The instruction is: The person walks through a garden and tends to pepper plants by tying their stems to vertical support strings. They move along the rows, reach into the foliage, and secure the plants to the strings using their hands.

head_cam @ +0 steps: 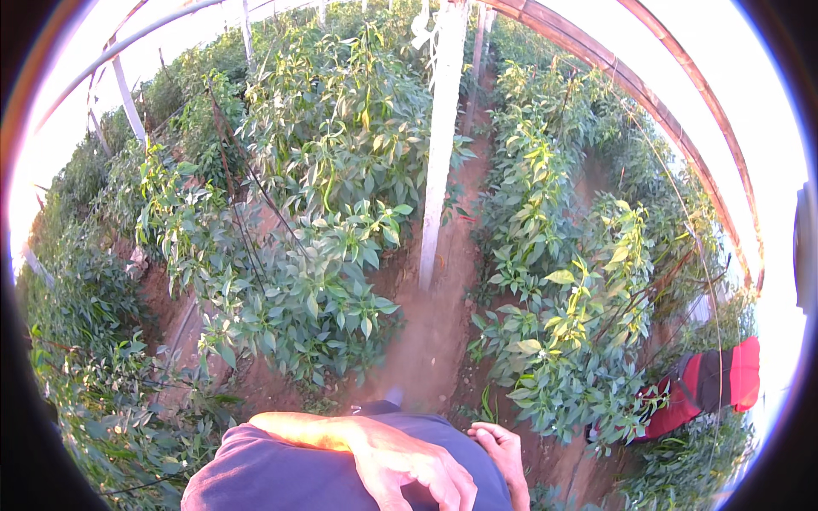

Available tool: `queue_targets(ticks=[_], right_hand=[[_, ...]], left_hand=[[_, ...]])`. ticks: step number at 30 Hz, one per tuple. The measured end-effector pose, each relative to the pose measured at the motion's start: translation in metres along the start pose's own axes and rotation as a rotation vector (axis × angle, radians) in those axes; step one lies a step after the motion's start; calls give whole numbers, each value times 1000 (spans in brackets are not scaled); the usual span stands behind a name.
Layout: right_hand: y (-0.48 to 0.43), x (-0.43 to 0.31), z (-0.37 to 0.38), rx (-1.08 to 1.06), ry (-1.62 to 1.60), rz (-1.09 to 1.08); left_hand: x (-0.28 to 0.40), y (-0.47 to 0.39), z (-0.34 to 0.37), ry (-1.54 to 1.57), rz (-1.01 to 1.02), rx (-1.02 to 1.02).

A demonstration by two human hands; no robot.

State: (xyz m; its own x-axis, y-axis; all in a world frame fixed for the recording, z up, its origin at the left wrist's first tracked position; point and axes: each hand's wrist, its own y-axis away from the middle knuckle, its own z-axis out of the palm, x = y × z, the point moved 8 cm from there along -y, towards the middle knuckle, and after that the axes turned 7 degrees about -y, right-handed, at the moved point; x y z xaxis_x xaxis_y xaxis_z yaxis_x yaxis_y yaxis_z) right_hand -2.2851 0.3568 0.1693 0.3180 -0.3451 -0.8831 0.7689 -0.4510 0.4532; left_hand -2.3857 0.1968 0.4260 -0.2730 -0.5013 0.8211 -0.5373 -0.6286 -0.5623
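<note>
Bent across the front of my dark blue top (300,469), my left hand (418,469) has its fingers apart and nothing visible in them. At the right side of my body is my right hand (501,447), its fingers curled in and the thumb near the index finger. Its palm is hidden, so I cannot tell whether it holds anything small. Thin green pods or leaves (489,404) show low down just beyond it. Ahead on the left stands a leafy pepper plant (307,300) with a long green pepper (330,188) hanging above it.
A white post (441,147) rises from the dirt path (428,345) straight ahead. Pepper plants (556,358) line the right side. Red and black fabric (696,383) shows among them; whether someone wears it is unclear. Curved poles (639,89) arch overhead, and a thin string (693,230) hangs at right.
</note>
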Motion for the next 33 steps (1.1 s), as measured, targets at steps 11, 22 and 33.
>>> queue_targets(ticks=[11,22,33], right_hand=[[14,-2,0,46,-10,61],[-3,34,4,69,-215,71],[-63,46,-58,513,-272,62]], left_hand=[[7,-12,9,-14,138,15],[-77,113,-111,-187,-498,909],[-146,310,-388,-129,-639,1831]])
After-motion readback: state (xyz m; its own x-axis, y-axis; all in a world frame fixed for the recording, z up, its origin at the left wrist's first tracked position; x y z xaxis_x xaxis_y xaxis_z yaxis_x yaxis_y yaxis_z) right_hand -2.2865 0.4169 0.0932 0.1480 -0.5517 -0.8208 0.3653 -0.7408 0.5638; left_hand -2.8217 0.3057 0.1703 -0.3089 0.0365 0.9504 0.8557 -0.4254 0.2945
